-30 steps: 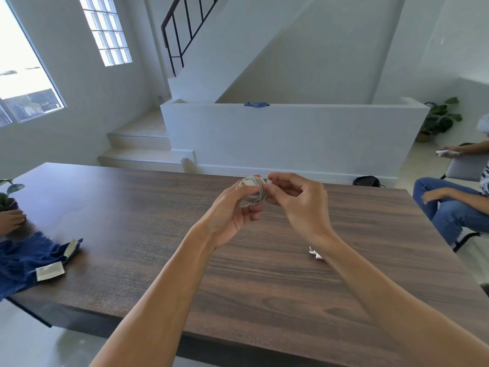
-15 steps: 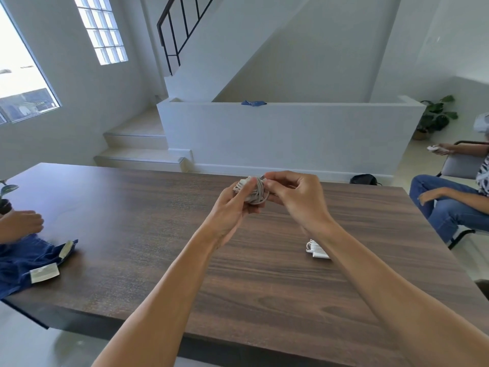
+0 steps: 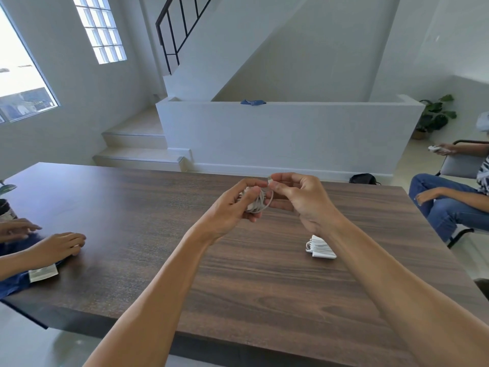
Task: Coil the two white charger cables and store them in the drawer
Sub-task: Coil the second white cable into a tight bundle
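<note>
Two hands met above the worktop (image 3: 132, 207) — the left hand (image 3: 232, 207) curled its grip round a coiled white cable (image 3: 258, 202), while the right hand (image 3: 299, 200) pinched that cable's plug end between thumb and forefinger. Nearer the person, a second coiled white cable (image 3: 320, 247) lay on the wood beside the right forearm — well apart from another person's hands at the left edge.

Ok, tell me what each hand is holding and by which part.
The left hand grips the coiled white cable around its bundle; the right hand pinches the cable's free plug end at the fingers.
</note>
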